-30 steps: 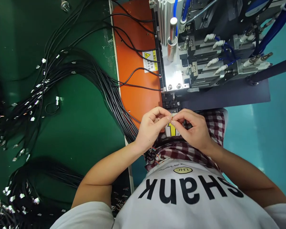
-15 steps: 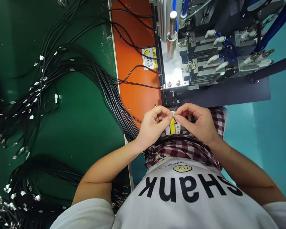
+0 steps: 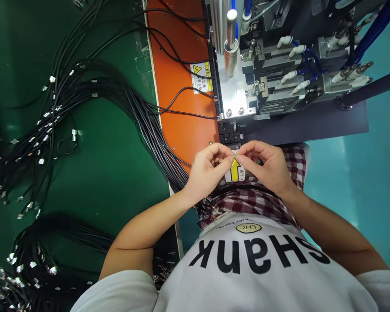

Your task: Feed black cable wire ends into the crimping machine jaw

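My left hand [image 3: 208, 171] and my right hand [image 3: 266, 167] meet fingertip to fingertip just below the machine's black fixture [image 3: 230, 133]. Both pinch a small metal connector [image 3: 235, 153] between thumb and forefinger; it is too small to make out in detail. Under the hands lies a white label with a yellow arrow [image 3: 235, 172]. A bunch of thin cable ends with coloured wires [image 3: 208, 209] lies by my left wrist.
An orange plate [image 3: 178, 78] with a warning sticker [image 3: 201, 77] carries the machine, with its steel cylinder [image 3: 230, 47] and pneumatic blocks [image 3: 279, 86]. Large bundles of black cables with metal plugs [image 3: 84, 108] cover the green table [image 3: 117, 173]. To the right is teal floor [image 3: 360, 173].
My hands stay pinched together on the connector. They moved up slightly, uncovering more of the yellow arrow label. The view has shifted a little.
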